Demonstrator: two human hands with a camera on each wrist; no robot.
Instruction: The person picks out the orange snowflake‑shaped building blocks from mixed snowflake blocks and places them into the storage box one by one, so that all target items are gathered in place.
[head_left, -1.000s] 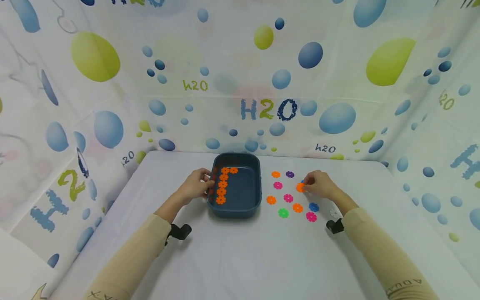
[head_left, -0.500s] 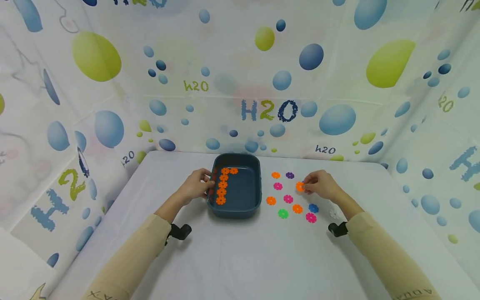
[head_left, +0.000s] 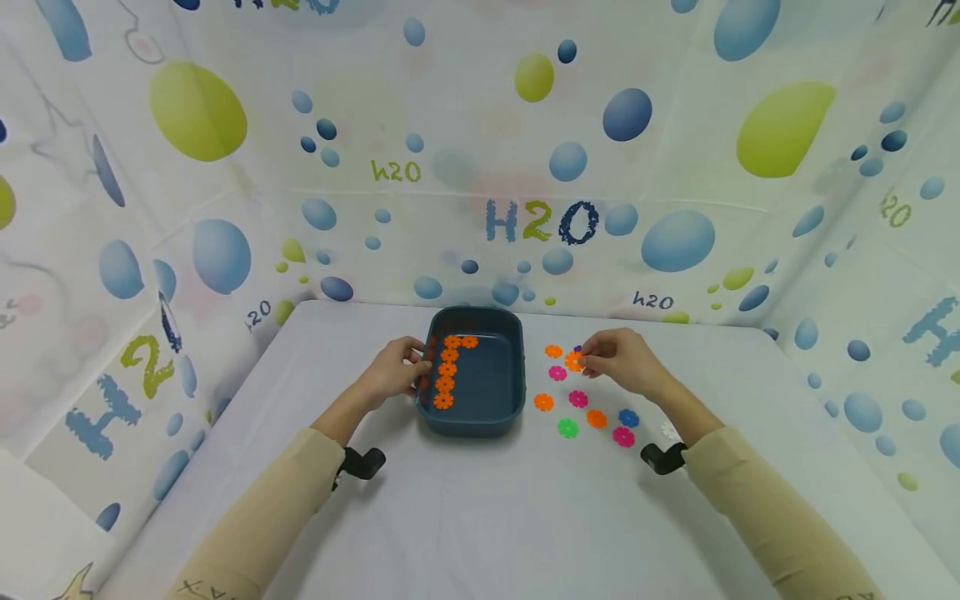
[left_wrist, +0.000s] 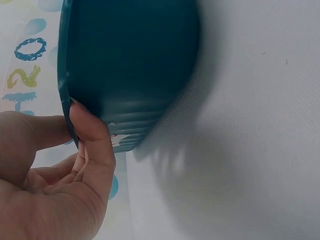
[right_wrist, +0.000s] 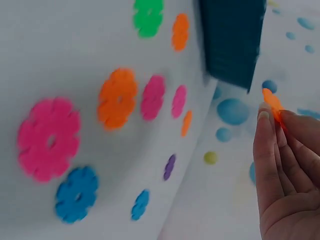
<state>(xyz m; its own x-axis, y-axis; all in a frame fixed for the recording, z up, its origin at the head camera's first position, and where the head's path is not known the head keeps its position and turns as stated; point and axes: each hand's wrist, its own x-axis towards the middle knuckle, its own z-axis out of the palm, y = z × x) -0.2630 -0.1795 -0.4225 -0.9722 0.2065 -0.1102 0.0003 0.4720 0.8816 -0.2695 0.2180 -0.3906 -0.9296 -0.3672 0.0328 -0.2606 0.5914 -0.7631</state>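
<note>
Thumb and fingers of my left hand (head_left: 393, 367) pinch the left rim of a dark blue-grey rectangular bin (head_left: 491, 387); the left wrist view shows the thumb on one side of its wall (left_wrist: 130, 75). Inside, several orange flower-shaped discs (head_left: 447, 369) form a column along the left with one more beside the top. My right hand (head_left: 628, 364) pinches another orange flower-shaped disc (right_wrist: 273, 103) at its edge, raised above the table to the right of the bin. A purple disc (right_wrist: 169, 167) is partly hidden behind that held disc in the head view.
Loose discs lie right of the bin: orange (head_left: 543, 402), pink (head_left: 623, 437), green (head_left: 567, 428) and blue (head_left: 628, 418). A whitish disc (head_left: 670, 431) sits near the right wrist. Another blue disc (right_wrist: 140, 204) shows in the right wrist view. A printed curtain (head_left: 450, 200) stands behind.
My right hand has lifted the orange disc and moved it left, toward the bin, now overlapping the purple disc in the head view. My left hand keeps its hold on the bin's rim.
</note>
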